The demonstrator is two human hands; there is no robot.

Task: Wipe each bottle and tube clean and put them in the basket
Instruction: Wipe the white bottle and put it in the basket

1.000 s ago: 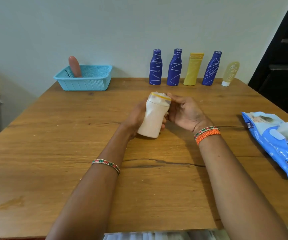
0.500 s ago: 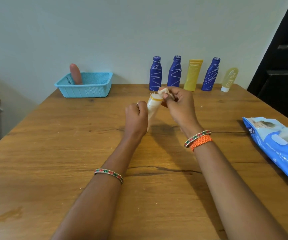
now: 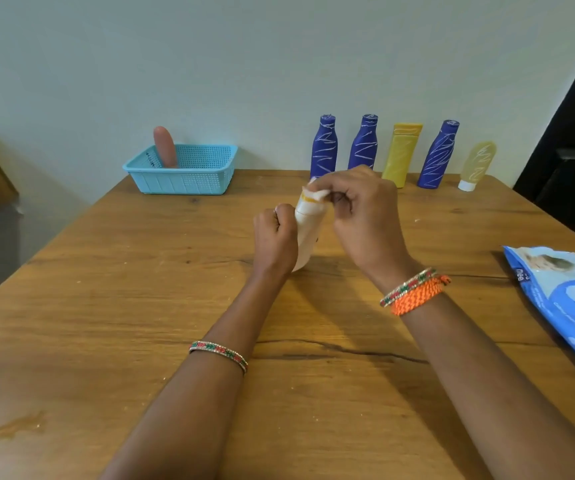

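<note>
Cream-white bottle (image 3: 308,233) stands near the middle of the wooden table (image 3: 106,306), tilted a little, its base on or just above the wood. Left hand (image 3: 275,239) wraps the bottle's lower body from the left, fingers curled tight round it, back of the hand toward the camera. Right hand (image 3: 362,211) comes in from the right at the bottle's top, fingertips pinching a small white wipe (image 3: 317,194) against the cap end, beside a thin yellow band there. Both forearms reach forward from the near edge; a beaded bangle on the left forearm, a beaded bangle plus an orange woven band on the right wrist.

Writing: only "mee" is legible on the blue wipes pack (image 3: 563,303) lying flat at the right edge of the table. The rest of the pack's print is too small to read.

Bottle surface reads plain, pale and matte; no label can be made out.

Along the far edge by the wall, in a row: three dark blue bottles (image 3: 324,147) marked with white scribbles, a yellow tube (image 3: 402,154) between the second and third, and a pale yellow tube (image 3: 476,166) standing on its white cap at the right end. Turquoise basket (image 3: 182,174) sits at far left, a pinkish-brown tube (image 3: 164,147) upright inside it.
</note>
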